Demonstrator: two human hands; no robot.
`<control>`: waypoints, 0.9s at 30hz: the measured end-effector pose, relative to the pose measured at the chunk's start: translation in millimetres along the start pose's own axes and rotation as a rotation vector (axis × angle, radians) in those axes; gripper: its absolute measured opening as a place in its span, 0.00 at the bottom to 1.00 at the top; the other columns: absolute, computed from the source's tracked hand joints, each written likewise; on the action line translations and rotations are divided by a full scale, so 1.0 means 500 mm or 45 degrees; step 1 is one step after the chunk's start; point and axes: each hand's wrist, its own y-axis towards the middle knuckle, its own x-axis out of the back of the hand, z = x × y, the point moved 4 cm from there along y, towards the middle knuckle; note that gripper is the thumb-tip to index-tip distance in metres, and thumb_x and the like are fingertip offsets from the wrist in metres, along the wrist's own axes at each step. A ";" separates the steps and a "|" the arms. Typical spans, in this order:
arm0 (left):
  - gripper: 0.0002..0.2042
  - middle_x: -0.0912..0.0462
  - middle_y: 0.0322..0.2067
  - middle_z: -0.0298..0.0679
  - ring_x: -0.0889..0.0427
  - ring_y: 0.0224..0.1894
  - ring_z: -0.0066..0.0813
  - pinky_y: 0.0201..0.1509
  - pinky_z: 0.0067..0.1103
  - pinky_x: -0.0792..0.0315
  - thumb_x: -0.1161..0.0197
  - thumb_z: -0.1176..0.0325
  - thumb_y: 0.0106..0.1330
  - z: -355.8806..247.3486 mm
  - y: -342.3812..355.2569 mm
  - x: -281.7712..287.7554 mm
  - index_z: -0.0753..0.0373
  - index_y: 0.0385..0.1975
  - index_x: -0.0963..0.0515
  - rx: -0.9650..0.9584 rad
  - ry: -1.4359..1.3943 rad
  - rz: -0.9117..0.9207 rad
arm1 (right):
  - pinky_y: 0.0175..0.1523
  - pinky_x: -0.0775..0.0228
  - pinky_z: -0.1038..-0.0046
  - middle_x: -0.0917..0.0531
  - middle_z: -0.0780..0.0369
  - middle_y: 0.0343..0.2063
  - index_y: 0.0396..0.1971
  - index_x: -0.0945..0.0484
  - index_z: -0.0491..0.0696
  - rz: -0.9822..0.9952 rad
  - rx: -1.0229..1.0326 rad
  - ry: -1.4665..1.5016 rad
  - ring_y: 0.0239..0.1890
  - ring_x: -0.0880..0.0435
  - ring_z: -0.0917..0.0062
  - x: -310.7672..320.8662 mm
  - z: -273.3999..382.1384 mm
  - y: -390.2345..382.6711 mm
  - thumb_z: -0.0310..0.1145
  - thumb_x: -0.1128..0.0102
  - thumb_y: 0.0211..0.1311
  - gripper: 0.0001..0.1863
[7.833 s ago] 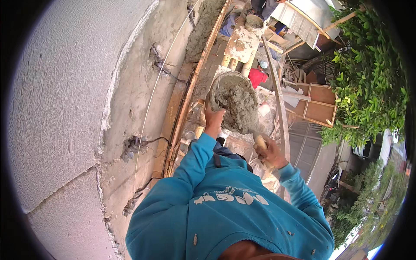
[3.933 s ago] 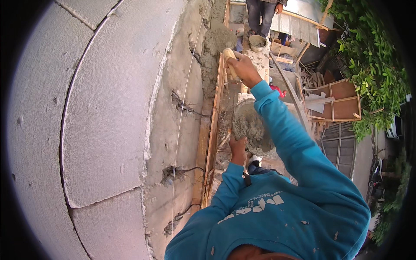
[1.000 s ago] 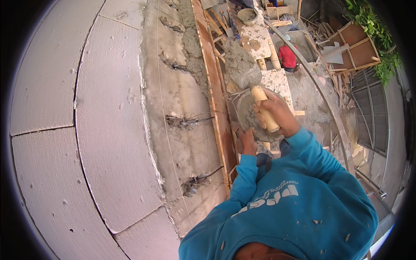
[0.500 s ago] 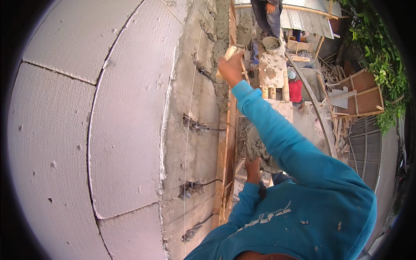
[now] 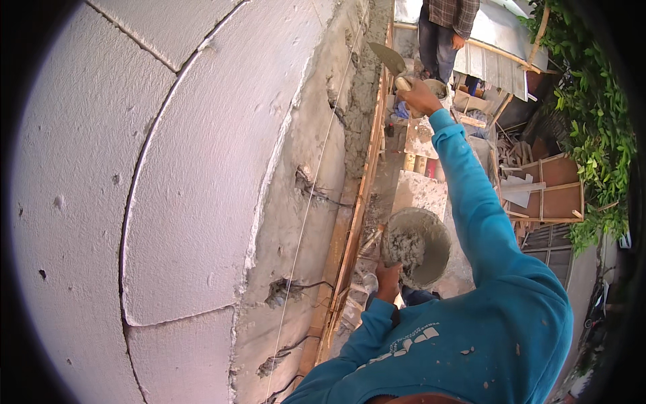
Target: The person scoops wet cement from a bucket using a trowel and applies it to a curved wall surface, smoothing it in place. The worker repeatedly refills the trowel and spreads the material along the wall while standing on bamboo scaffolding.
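Note:
My right hand (image 5: pixel 420 96) is stretched far forward and closed around the handle of a pointed trowel (image 5: pixel 388 58). Its blade points left, over the strip of wet grey mortar (image 5: pixel 362 101) between the wall and a long wooden formwork board (image 5: pixel 369 182). Close to my body, my left hand (image 5: pixel 387 280) grips the near left edge of a round bucket (image 5: pixel 436 250). Grey mortar (image 5: pixel 405 246) lies in the bucket, which tilts so that its inside shows. The left fingers are partly hidden by the bucket.
A white block wall (image 5: pixel 195 202) fills the left. Beside it runs rough concrete (image 5: pixel 303 155) with holes, wires and a taut string (image 5: pixel 311 195). Scaffold planks (image 5: pixel 418 192) lie below. Ahead stands another person (image 5: pixel 441 40) near a second bucket (image 5: pixel 437 89). Leaves (image 5: pixel 602 141) hang at right.
My right hand has swung right with the trowel, off the mortar strip, and the blade now shows. The bucket in my left hand has come into fuller view. The whole view has shifted.

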 end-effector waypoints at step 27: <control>0.22 0.23 0.30 0.36 0.25 0.27 0.25 0.30 0.24 0.31 0.40 0.83 0.51 -0.019 0.036 -0.040 0.66 0.49 0.29 0.023 0.032 -0.020 | 0.41 0.22 0.59 0.16 0.52 0.31 0.30 0.18 0.43 0.823 0.656 -1.382 0.39 0.15 0.56 0.020 0.226 -0.143 0.28 0.37 0.40 0.12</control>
